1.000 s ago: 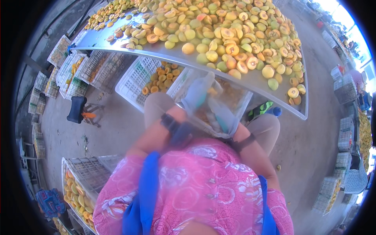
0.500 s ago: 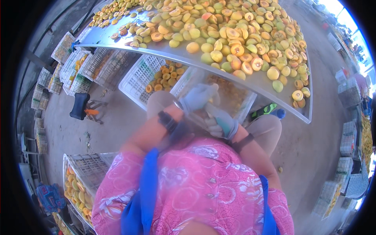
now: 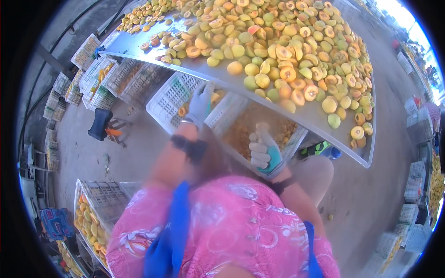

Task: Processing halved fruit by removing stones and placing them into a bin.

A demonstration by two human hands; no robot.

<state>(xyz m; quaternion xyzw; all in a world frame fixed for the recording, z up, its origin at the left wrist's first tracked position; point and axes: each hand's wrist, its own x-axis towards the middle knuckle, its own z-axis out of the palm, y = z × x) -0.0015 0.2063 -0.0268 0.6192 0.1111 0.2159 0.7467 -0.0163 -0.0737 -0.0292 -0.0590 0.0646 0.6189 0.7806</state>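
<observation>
My left hand [image 3: 200,104], in a pale glove, reaches over a white crate [image 3: 160,104] with halved, peach-like fruit [image 3: 218,96] in it. Its fingers look stretched forward, and no fruit shows in them. In front of my body, my right hand [image 3: 266,155], gloved in white and teal, is closed with the knuckles up. What it grips, if anything, I cannot make out. Below that hand stands a second crate [image 3: 232,109] holding small brownish pieces. Many yellow-green fruit halves [image 3: 278,51] lie heaped on the metal table [image 3: 306,109] above both crates.
The metal table's raised edge [image 3: 259,99] runs just beyond my hands. A crate of fruit halves [image 3: 92,227] stands at lower left, near a small black-topped stool [image 3: 100,124]. Stacked crates [image 3: 99,83] line the far left. A blue object [image 3: 331,153] lies beyond my right knee.
My hands were together in front of me and are now apart. The left has moved left and forward over the white crate; the right stays near my lap. The view has shifted slightly.
</observation>
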